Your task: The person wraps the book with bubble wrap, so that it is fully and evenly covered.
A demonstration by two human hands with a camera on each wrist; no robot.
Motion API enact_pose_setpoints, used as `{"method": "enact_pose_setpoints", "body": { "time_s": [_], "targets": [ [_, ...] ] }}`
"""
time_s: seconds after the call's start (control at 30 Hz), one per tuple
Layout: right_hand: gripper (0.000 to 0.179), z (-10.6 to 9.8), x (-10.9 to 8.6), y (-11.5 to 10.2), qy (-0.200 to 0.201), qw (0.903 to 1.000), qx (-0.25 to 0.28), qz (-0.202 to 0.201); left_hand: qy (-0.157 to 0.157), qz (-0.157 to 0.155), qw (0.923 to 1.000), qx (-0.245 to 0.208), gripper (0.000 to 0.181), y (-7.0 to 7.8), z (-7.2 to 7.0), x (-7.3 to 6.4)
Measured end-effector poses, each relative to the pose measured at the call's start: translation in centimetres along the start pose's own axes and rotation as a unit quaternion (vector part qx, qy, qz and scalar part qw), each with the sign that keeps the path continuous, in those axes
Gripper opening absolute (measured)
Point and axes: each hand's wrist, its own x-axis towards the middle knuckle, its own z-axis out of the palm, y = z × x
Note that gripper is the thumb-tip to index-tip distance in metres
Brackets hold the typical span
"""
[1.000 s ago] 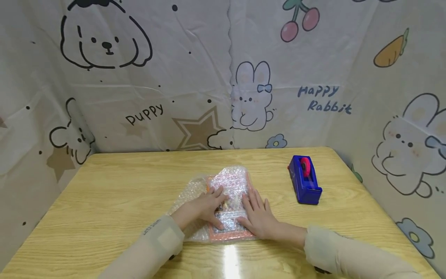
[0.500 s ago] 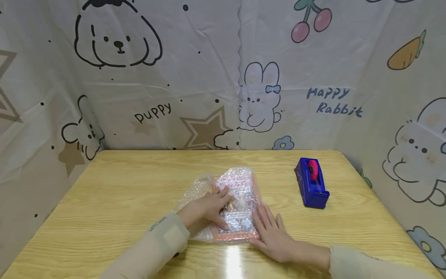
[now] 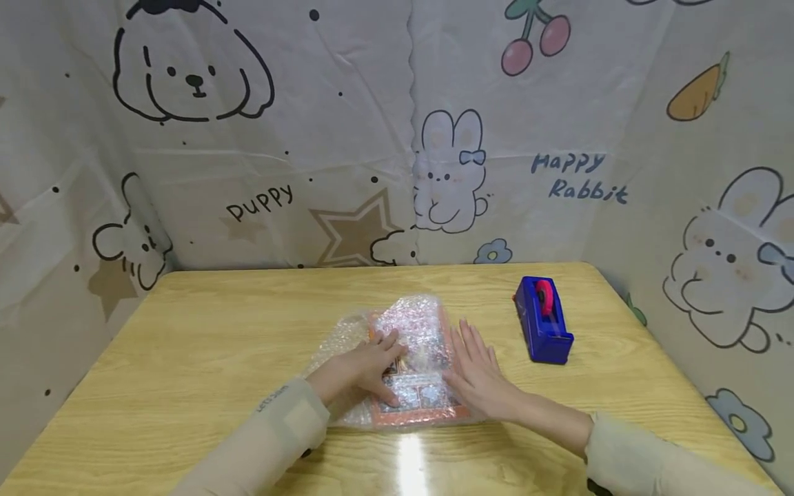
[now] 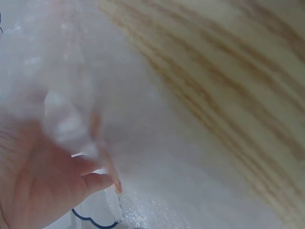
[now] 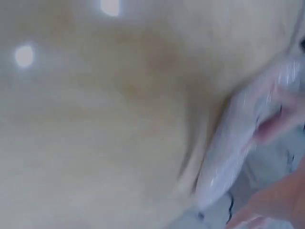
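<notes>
A flat, orange-bordered rectangular item (image 3: pixel 406 417) with printed pictures lies inside clear bubble wrap (image 3: pixel 338 339) at the middle of the table. Loose wrap spreads out from its left side. My left hand (image 3: pixel 367 366) rests on top with fingers and thumb spread, over the item's left part. Along the right edge, my right hand (image 3: pixel 482 382) lies with straight fingers on the wrap. The right wrist view catches the wrapped package (image 5: pixel 233 138) from the side as a fairly thin bundle. In the left wrist view, blurred wrap hides part of the left hand (image 4: pixel 43 176).
A blue tape dispenser (image 3: pixel 544 331) with a pink-cored roll stands right of the package, toward the back. The wooden table (image 3: pixel 236 310) meets a cartoon-printed curtain (image 3: pixel 347 138) at its back and sides.
My right hand has moved off the item's lower right part, out toward its lower right corner, then up along the right edge. The left hand stays on top of the package.
</notes>
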Motion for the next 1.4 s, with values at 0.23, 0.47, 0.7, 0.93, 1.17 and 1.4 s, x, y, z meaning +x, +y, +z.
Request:
{"method": "enact_pose_setpoints", "body": {
  "time_s": [0.23,0.47,0.7,0.93,1.17,1.4],
  "targets": [
    [0.073,1.0,4.8,1.5,-0.015,0.9997,0.009,-0.015,-0.005,-0.013,0.9999,0.003,0.096,0.0,-0.2,-0.4],
    [0.08,3.7,5.6,2.1,-0.082,0.9941,-0.069,-0.017,-0.015,-0.021,0.9993,0.027,0.097,0.5,0.0,-0.4],
    [0.08,4.4,5.8,2.0,-0.085,0.9884,-0.123,-0.023,-0.02,-0.037,0.9988,0.023,0.097,0.6,0.0,-0.4],
    [0.079,4.8,6.2,2.0,-0.085,0.9868,-0.137,-0.019,-0.01,-0.024,0.9996,-0.009,0.093,-0.2,-0.3,-0.8],
    [0.082,5.1,6.6,1.8,-0.111,0.9842,-0.138,-0.014,0.012,-0.001,0.9964,-0.084,0.079,-1.7,-0.3,-2.8],
    [0.081,4.6,6.4,1.7,-0.106,0.9847,-0.138,-0.005,0.031,-0.043,0.9838,-0.171,0.089,-4.2,-0.7,-7.3]
  ]
}}
